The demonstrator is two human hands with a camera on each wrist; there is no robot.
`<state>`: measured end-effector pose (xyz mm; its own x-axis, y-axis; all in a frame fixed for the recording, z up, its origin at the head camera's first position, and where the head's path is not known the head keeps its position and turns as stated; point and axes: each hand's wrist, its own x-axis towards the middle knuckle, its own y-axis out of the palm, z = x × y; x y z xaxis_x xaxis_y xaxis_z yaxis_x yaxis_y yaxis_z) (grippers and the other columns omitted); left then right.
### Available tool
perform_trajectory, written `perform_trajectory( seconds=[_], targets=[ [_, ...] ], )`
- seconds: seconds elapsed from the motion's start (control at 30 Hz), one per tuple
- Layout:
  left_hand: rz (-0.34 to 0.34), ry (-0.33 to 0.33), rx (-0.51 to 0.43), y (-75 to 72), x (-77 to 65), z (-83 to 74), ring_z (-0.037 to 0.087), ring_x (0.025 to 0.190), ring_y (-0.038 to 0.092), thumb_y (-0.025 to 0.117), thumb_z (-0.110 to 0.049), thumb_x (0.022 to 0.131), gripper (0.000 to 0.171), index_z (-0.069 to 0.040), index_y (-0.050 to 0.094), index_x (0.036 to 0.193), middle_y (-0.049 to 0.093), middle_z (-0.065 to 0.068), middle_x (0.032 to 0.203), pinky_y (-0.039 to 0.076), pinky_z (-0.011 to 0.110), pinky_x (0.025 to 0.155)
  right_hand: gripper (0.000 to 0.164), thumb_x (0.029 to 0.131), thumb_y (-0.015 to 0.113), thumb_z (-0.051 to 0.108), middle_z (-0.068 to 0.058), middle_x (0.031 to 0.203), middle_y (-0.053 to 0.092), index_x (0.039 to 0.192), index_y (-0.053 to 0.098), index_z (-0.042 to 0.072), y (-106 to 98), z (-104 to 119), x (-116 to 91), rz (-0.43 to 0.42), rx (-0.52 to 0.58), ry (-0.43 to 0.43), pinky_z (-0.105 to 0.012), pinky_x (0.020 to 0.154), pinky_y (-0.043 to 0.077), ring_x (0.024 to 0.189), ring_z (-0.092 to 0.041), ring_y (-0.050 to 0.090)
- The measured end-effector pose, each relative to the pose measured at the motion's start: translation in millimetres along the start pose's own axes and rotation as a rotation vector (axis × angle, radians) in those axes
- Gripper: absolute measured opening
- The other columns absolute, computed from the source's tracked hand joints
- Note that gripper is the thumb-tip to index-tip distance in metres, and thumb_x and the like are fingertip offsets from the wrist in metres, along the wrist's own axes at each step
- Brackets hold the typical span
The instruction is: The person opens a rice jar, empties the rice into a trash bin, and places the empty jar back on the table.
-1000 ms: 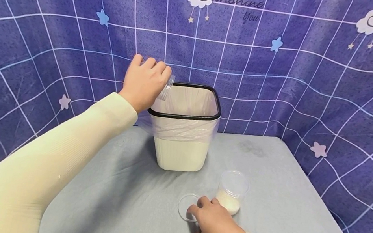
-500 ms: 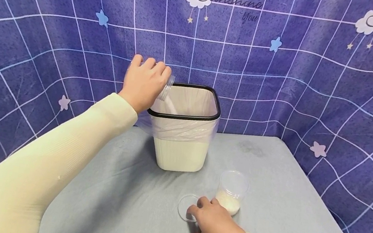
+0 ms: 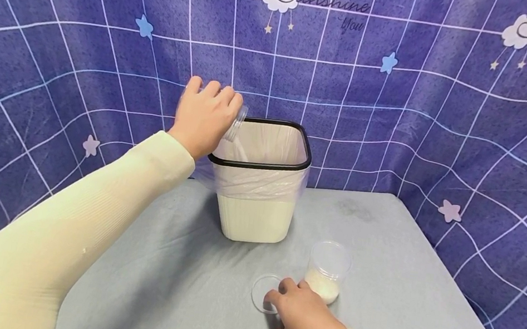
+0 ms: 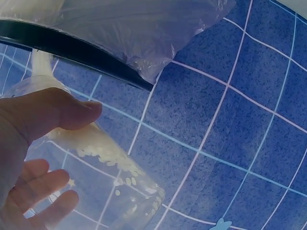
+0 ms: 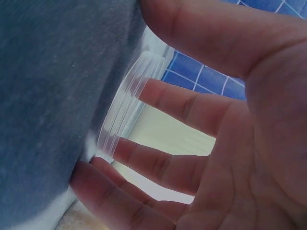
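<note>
Plainly, in the head view, the left grip [image 3: 206, 117] is curled round a clear jar [image 3: 236, 126], tilted at the ten o'clock side of a cream bin [image 3: 256, 218], and a pale stream [image 3: 240, 151] falls from it inside the bin's black rim [image 3: 268, 165]. At five o'clock from the bin, the right grip [image 3: 305, 317] lies spread low over the surface [image 3: 390, 306], with a clear lid [image 3: 259, 293] at its ten o'clock and a second jar [image 3: 326, 277] (upright, partly filled) at its one o'clock.

In the left wrist view, the tilted jar's base points toward four o'clock; whitish grains [image 4: 98, 148] lie inside.

In the right wrist view, fingertips [image 5: 125, 149] touch the lid's edge, the thumb apart, grasping nothing.
</note>
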<state>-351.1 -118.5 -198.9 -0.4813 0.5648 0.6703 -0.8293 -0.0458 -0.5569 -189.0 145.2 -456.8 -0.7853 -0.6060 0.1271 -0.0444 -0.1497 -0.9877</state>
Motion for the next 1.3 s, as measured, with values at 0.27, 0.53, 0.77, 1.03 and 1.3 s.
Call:
perform_trajectory(
  seconds=[0.27, 0.53, 0.77, 1.03, 1.3],
  targets=[
    [0.004, -0.009, 0.004, -1.8, 1.9, -1.3, 0.035, 0.091, 0.055, 0.049, 0.003, 0.093, 0.019, -0.004, 0.061, 0.106, 0.059, 0.012, 0.093, 0.039, 0.052, 0.083, 0.063, 0.060, 0.097, 0.047, -0.004, 0.108, 0.064, 0.114, 0.071, 0.025, -0.5, 0.9, 0.1, 0.004, 0.006, 0.002, -0.034, 0.065, 0.047, 0.079, -0.022, 0.051],
    [0.013, 0.001, 0.026, -0.7, 7.2, -3.8, 0.033, 0.091, 0.054, 0.054, 0.003, 0.092, 0.020, -0.005, 0.062, 0.108, 0.058, 0.010, 0.093, 0.039, 0.051, 0.084, 0.063, 0.061, 0.096, 0.047, -0.004, 0.109, 0.064, 0.115, 0.072, 0.025, 0.3, 1.8, -0.4, 0.009, 0.033, 0.010, -0.034, 0.063, 0.046, 0.079, -0.021, 0.050],
    [-0.022, 0.011, 0.033, -4.9, 6.9, -4.6, 0.034, 0.091, 0.055, 0.047, 0.002, 0.095, 0.019, -0.004, 0.062, 0.105, 0.058, 0.011, 0.091, 0.039, 0.051, 0.085, 0.064, 0.061, 0.096, 0.049, -0.004, 0.111, 0.064, 0.116, 0.071, 0.026, 1.3, 1.3, 0.6, 0.015, 0.031, 0.009, -0.035, 0.063, 0.047, 0.080, -0.022, 0.052],
    [-0.049, 0.024, 0.035, -6.3, 5.9, -4.5, 0.034, 0.092, 0.056, 0.043, 0.001, 0.097, 0.020, -0.003, 0.062, 0.103, 0.058, 0.011, 0.091, 0.040, 0.053, 0.093, 0.065, 0.062, 0.096, 0.049, -0.005, 0.113, 0.064, 0.117, 0.071, 0.026, 2.5, 0.1, 1.9, 0.023, 0.036, 0.000, -0.035, 0.065, 0.047, 0.082, -0.022, 0.053],
    [-0.078, 0.042, 0.029, -6.4, 5.7, -4.7, 0.035, 0.093, 0.056, 0.046, 0.001, 0.096, 0.018, -0.003, 0.062, 0.103, 0.059, 0.011, 0.092, 0.039, 0.053, 0.096, 0.064, 0.061, 0.096, 0.048, -0.004, 0.112, 0.064, 0.116, 0.071, 0.026, 1.9, 0.4, 2.0, 0.025, 0.032, 0.002, -0.034, 0.064, 0.047, 0.081, -0.021, 0.052]
  ],
)
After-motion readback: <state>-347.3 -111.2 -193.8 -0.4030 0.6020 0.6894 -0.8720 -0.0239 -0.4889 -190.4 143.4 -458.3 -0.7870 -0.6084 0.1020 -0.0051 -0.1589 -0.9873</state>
